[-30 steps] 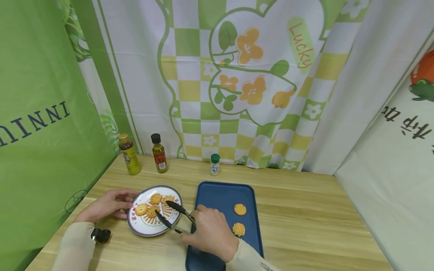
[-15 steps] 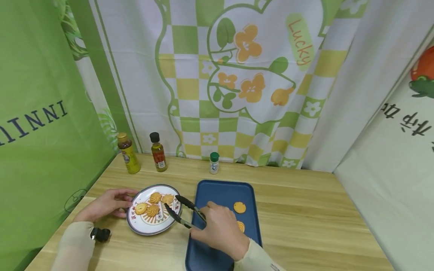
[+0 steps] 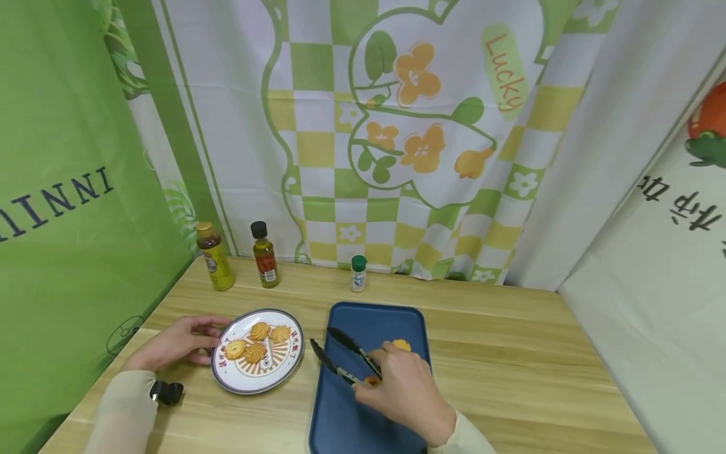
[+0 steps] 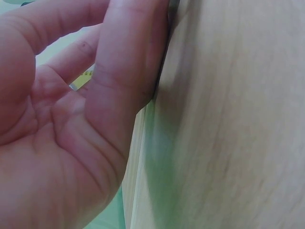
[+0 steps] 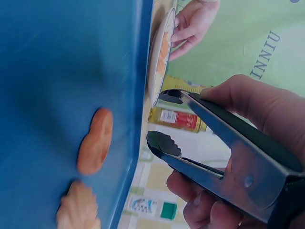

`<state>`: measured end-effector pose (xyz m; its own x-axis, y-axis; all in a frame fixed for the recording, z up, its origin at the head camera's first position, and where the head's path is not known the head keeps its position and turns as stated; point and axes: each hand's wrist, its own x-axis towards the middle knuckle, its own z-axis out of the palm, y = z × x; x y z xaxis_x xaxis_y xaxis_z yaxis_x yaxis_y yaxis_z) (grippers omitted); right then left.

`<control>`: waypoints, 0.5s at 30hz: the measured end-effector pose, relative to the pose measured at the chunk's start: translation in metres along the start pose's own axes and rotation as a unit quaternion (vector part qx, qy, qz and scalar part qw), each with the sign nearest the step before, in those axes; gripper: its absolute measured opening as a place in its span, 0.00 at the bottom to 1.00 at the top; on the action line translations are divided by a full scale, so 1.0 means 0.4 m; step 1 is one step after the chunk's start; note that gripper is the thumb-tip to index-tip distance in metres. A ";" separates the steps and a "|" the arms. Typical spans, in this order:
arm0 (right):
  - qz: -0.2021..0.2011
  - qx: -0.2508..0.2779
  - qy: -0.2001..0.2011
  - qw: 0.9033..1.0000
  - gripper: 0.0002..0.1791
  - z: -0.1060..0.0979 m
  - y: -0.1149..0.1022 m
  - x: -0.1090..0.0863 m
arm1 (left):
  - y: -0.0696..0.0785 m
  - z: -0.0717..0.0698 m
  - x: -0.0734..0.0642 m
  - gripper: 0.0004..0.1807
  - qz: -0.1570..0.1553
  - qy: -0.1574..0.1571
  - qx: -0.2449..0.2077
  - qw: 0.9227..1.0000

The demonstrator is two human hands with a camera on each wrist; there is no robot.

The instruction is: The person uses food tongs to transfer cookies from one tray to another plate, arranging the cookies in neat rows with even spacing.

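Observation:
My right hand [image 3: 405, 391] holds metal tongs [image 3: 329, 361] with black tips. Their arms stand apart over the blue tray [image 3: 340, 422], nothing between the tips. Two cookies lie on the tray: one [image 3: 401, 345] shows past the hand, the other [image 3: 372, 381] is mostly covered by it. In the right wrist view they are a smooth cookie [image 5: 95, 140] and a ridged cookie [image 5: 78, 207]. On the left, my left hand [image 3: 181, 343] grips the rim of a white plate [image 3: 286, 369] with thumb and fingers. Several swirled cookies [image 3: 255, 353] lie on that plate.
A yellow-labelled bottle [image 3: 217, 261] and an oil bottle [image 3: 265, 258] stand at the back left of the wooden table [image 3: 510, 366]. A green-capped shaker [image 3: 358, 274] stands behind the tray. Patterned curtains [image 3: 317, 151] hang along the back and sides.
My right hand has carried the parted tongs rightward from over the plate to over the tray, now covering much of the cookies there. The left hand stays at the plate's rim.

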<state>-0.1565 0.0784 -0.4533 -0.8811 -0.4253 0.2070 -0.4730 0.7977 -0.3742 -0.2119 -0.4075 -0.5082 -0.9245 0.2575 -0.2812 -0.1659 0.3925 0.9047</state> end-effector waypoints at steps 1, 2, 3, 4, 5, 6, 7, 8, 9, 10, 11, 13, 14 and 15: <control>0.002 0.003 0.000 1.000 0.17 -0.003 0.007 -0.005 | -0.001 -0.001 0.000 0.37 0.000 0.000 0.000 1.000; 0.004 0.004 0.001 1.000 0.16 -0.006 0.014 -0.009 | -0.002 -0.002 0.000 0.37 0.000 0.000 -0.001 1.000; 0.006 0.004 0.000 1.000 0.15 -0.010 0.021 -0.013 | -0.002 -0.002 0.000 0.37 0.000 0.000 -0.001 1.000; 0.009 0.003 -0.001 1.000 0.15 -0.014 0.028 -0.017 | -0.003 -0.003 0.000 0.37 0.000 -0.001 -0.002 1.000; 0.014 0.003 -0.002 1.000 0.15 -0.018 0.034 -0.020 | -0.003 -0.003 -0.001 0.37 0.000 -0.001 -0.003 1.000; 0.022 0.004 -0.005 1.000 0.16 -0.023 0.041 -0.023 | -0.003 -0.003 -0.001 0.37 0.000 -0.001 -0.003 1.000; 0.031 0.004 -0.008 0.999 0.18 -0.029 0.048 -0.027 | -0.003 -0.003 -0.001 0.37 -0.001 0.000 -0.004 1.000; 0.042 0.006 -0.012 0.999 0.20 -0.035 0.055 -0.029 | -0.003 -0.003 -0.001 0.37 -0.001 0.000 -0.004 1.000; 0.051 0.005 -0.014 0.999 0.23 -0.042 0.062 -0.032 | -0.002 -0.002 -0.001 0.37 -0.001 0.000 -0.004 1.000; 0.062 0.005 -0.018 0.998 0.25 -0.049 0.070 -0.036 | -0.001 -0.002 -0.001 0.37 -0.002 0.000 -0.004 1.000; 0.073 0.004 -0.020 0.997 0.26 -0.055 0.077 -0.039 | -0.001 -0.001 -0.001 0.37 -0.002 0.001 -0.003 1.000; 0.091 -0.001 -0.022 0.996 0.26 -0.067 0.092 -0.046 | 0.001 0.000 0.000 0.37 -0.003 0.001 -0.003 1.000; 0.100 -0.004 -0.023 0.995 0.26 -0.073 0.098 -0.050 | 0.002 0.000 0.000 0.37 -0.003 0.002 -0.002 1.000; 0.108 -0.008 -0.022 0.994 0.27 -0.078 0.105 -0.054 | 0.004 0.001 0.000 0.37 -0.003 0.002 -0.002 1.000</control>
<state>-0.1572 0.1346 -0.4452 -0.9617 -0.2613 0.0829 -0.2726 0.8793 -0.3906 -0.2123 -0.4065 -0.5070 -0.9250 0.2511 -0.2853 -0.1730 0.3902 0.9043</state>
